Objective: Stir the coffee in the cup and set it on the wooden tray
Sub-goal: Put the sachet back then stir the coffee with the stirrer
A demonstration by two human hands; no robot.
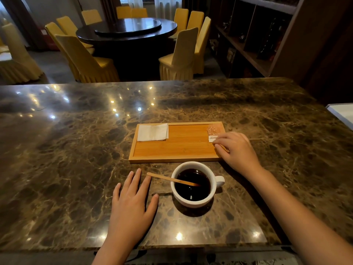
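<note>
1. Resting flat, fingers spread: left hand on the marble counter, beside the white cup.
2. Right hand: curled at the wooden tray corner, apparently pinching a thin stick.
3. Cup: holds coffee and a stirrer, just before the tray.
4. Room: round table, yellow chairs.
</note>
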